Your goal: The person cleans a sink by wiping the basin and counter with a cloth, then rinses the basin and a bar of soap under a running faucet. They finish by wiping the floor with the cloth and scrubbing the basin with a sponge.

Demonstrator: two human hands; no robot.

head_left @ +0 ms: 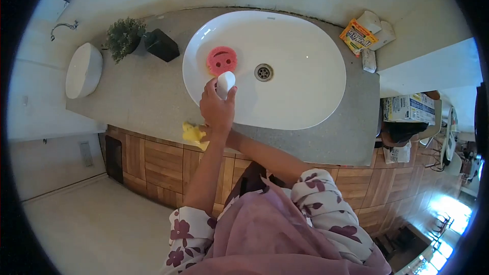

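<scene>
- I see my left hand (217, 108) closed around a white bar of soap (225, 84), over the near-left rim of the sink (305, 107).
- My right hand (204, 133), mostly hidden beneath it, touches a yellow sponge (191, 133) on the desk (142, 97); its grip I cannot tell.
- A pink smiley sponge (221, 60) lies inside the sink, left of the drain (263, 72).

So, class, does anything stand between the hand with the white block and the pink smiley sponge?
Nothing visible does. The left hand holds the white block at the near rim of the basin, and only bare white surface lies between it and the pink sponge.
</scene>
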